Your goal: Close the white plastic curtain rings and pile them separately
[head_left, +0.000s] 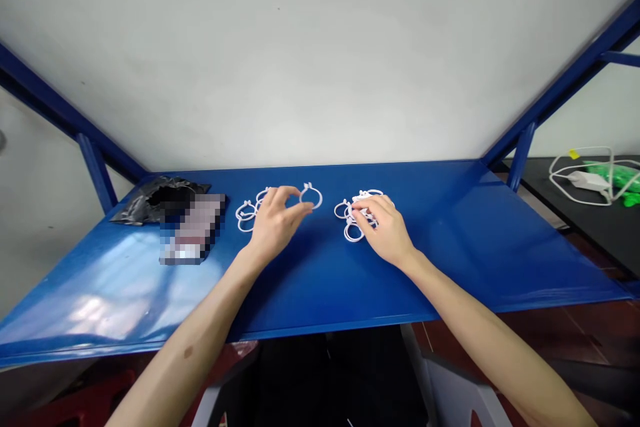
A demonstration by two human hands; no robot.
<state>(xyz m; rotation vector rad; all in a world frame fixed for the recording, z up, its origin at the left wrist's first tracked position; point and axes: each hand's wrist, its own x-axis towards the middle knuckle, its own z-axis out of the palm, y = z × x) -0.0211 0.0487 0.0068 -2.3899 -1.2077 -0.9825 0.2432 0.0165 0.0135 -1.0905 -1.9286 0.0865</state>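
My left hand (277,217) is closed in a pinch on a white curtain ring (321,197), held up with its small knobbed clasp at the top. A few more white rings (245,217) lie on the table just left of that hand, partly covered by it. My right hand (385,227) reaches over a pile of white curtain rings (354,233). Its thumb and index finger come together on a ring at the pile's left side. The hand covers part of the pile, and the other fingers are curled over it.
The blue table (320,287) has a wall behind it and blue metal posts (97,173) at its sides. On its left lie a black plastic bag (145,200) and a blurred-out flat object (195,230). A black surface at right holds a white cable (580,200) and green plastic (620,177).
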